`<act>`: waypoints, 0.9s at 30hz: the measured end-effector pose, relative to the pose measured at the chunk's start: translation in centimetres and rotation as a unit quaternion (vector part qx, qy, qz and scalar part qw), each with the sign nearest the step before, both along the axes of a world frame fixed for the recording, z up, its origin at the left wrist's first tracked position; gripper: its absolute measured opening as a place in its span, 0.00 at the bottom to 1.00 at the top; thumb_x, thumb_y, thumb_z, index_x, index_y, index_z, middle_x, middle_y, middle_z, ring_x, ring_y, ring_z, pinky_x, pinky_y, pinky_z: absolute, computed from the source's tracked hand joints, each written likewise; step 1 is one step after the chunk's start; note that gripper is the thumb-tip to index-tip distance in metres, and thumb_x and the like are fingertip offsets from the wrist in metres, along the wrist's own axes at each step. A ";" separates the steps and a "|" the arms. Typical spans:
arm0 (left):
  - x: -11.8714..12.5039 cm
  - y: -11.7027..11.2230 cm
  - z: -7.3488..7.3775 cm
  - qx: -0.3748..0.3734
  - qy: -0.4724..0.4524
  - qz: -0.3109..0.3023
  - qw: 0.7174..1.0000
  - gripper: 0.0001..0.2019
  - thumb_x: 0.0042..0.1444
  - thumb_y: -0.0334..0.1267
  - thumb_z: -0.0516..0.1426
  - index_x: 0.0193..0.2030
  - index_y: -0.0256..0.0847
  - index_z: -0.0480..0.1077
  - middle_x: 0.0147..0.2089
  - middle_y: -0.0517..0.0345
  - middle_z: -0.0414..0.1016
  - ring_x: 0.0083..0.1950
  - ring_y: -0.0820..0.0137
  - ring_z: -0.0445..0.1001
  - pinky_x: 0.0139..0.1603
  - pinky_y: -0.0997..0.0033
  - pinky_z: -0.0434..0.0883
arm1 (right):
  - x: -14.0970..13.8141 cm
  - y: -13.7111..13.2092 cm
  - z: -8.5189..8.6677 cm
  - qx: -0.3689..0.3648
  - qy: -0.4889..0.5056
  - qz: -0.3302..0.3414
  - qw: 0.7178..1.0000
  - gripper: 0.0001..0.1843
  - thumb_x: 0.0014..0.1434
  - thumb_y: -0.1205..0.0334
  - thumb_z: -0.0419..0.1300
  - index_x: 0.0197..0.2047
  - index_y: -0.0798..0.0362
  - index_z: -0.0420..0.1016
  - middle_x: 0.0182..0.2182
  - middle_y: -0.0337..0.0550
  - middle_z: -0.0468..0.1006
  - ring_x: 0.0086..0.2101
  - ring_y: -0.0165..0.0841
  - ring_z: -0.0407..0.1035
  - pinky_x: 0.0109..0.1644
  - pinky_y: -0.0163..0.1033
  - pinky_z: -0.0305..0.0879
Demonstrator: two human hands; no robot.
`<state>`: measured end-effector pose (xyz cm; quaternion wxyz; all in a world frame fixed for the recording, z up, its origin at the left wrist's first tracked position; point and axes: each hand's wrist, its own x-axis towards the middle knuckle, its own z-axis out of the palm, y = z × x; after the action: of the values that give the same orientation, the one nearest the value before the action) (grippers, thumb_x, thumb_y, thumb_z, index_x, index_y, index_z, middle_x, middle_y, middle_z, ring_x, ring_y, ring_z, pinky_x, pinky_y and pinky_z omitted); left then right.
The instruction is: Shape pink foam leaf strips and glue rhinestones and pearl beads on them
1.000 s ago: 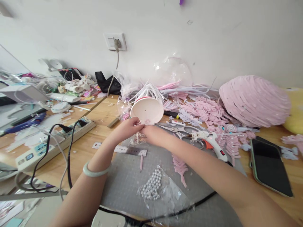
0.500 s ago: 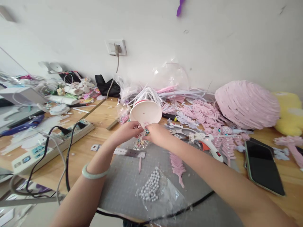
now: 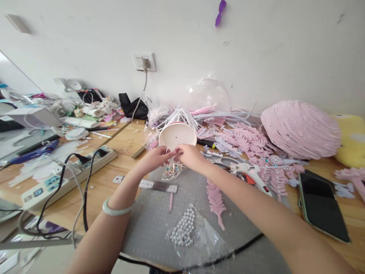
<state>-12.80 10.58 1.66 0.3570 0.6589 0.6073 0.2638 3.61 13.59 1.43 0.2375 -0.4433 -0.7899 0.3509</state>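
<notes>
My left hand [image 3: 157, 159] and my right hand [image 3: 190, 156] meet over the middle of the work surface, fingertips pinched close together. Between and below them hangs or rests a small clear plastic bag [image 3: 172, 170] of tiny coloured, gold-edged pieces; both hands grip its top, partly hidden by the fingers. Right behind the hands is a white round dish [image 3: 178, 134] with a small hole in its bottom. A steel ruler [image 3: 159, 186] and a short pink stick [image 3: 171, 202] lie in front. Nearer to me, silver-grey beads [image 3: 184, 228] lie on a clear bag.
A glue gun [image 3: 258, 179], a phone [image 3: 322, 205] and pink fuzzy leaf shapes [image 3: 242, 137] lie to the right, with a large pink dome [image 3: 300, 129] behind. On the left stands a power strip [image 3: 71, 179] with black cables. A black cable [image 3: 245, 245] crosses the front edge.
The view has shifted slightly, so everything sits a little lower and further right. My right hand's fingers have drawn in against my left fingertips above the small bag.
</notes>
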 end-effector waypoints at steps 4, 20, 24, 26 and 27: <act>0.2 -0.2 0.6 0.036 -0.005 0.011 0.999 0.20 0.52 0.56 0.51 0.30 0.39 0.67 0.29 0.57 0.72 0.27 0.68 0.73 0.23 0.74 0.64 | 0.1 1.0 0.8 -0.070 0.091 -0.016 0.993 0.09 0.46 0.70 0.64 0.33 0.54 0.73 0.27 0.37 0.78 0.30 0.30 0.71 0.36 0.34 0.62; 1.0 -0.3 1.1 0.136 -0.083 0.017 0.987 0.14 0.55 0.49 0.51 0.34 0.40 0.68 0.31 0.59 0.70 0.32 0.69 0.70 0.29 0.73 0.66 | 0.5 0.7 6.1 -0.210 0.348 -0.076 0.910 0.07 0.50 0.75 0.60 0.30 0.54 0.71 0.25 0.35 0.75 0.28 0.26 0.70 0.38 0.35 0.69; 1.2 -0.4 0.9 0.170 -0.128 0.046 0.976 0.14 0.55 0.50 0.52 0.32 0.40 0.67 0.31 0.60 0.68 0.35 0.69 0.69 0.35 0.71 0.67 | 0.7 0.5 8.2 -0.196 0.388 -0.060 0.899 0.08 0.48 0.75 0.62 0.29 0.54 0.71 0.25 0.35 0.76 0.29 0.26 0.71 0.40 0.35 0.69; 1.2 -0.4 0.9 0.185 -0.161 0.065 0.967 0.15 0.55 0.51 0.52 0.34 0.40 0.66 0.34 0.58 0.70 0.38 0.68 0.70 0.38 0.70 0.68 | 0.8 0.5 9.1 -0.185 0.410 -0.045 0.892 0.08 0.49 0.76 0.61 0.29 0.54 0.71 0.25 0.35 0.75 0.28 0.26 0.70 0.39 0.34 0.69; 1.3 -0.4 1.0 0.192 -0.180 0.074 0.962 0.15 0.55 0.52 0.51 0.36 0.41 0.65 0.37 0.57 0.70 0.40 0.68 0.70 0.39 0.70 0.68 | 0.7 0.5 9.5 -0.179 0.420 -0.036 0.889 0.08 0.50 0.77 0.60 0.29 0.55 0.71 0.25 0.35 0.75 0.28 0.25 0.70 0.38 0.34 0.69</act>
<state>-11.50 10.20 2.61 0.3071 0.6094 0.5182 0.5156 4.35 14.07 10.93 0.4761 -0.3179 -0.5240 0.6306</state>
